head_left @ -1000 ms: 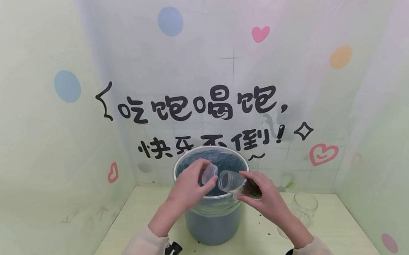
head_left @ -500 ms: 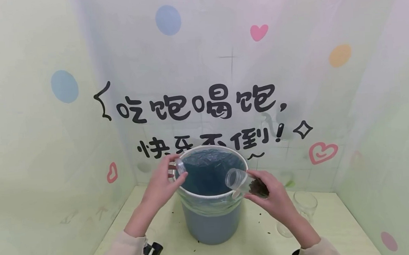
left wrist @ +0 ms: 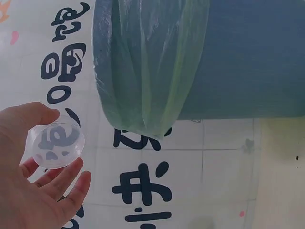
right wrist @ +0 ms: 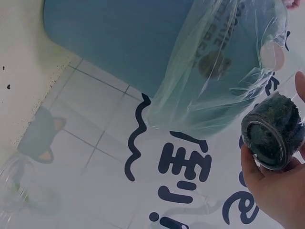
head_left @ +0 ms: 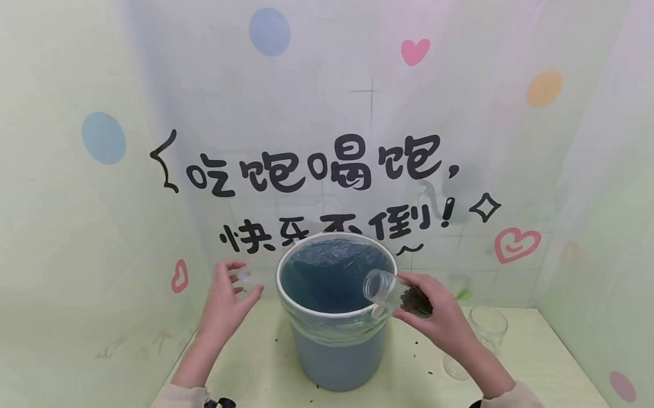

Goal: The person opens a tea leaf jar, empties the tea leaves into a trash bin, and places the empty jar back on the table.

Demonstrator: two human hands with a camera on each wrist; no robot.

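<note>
Between thumb and fingers my left hand (head_left: pixel 225 306) pinches a clear round lid (left wrist: pixel 58 142), held left of the bin in the head view. My right hand (head_left: pixel 436 309) grips a clear plastic jar (head_left: pixel 382 287), tilted with its uncovered mouth toward the upper left, over the bin's right rim. Dark dried flakes (right wrist: pixel 274 131) lie in the jar's bottom end. Below and between the hands stands a blue-grey bin (head_left: pixel 339 361), lined with a thin greenish bag (head_left: pixel 332 328) that folds over its rim. Nothing is seen falling from the jar.
Clear glass cups (head_left: pixel 488 325) stand on the pale table (head_left: pixel 412 395) to the right, partly behind my right forearm. Small dark crumbs are scattered around the bin's foot. A printed curtain (head_left: pixel 322 94) encloses the back and sides.
My left hand has moved left with the lid, from above the bin's opening to outside its rim. The right hand and jar have shifted slightly right.
</note>
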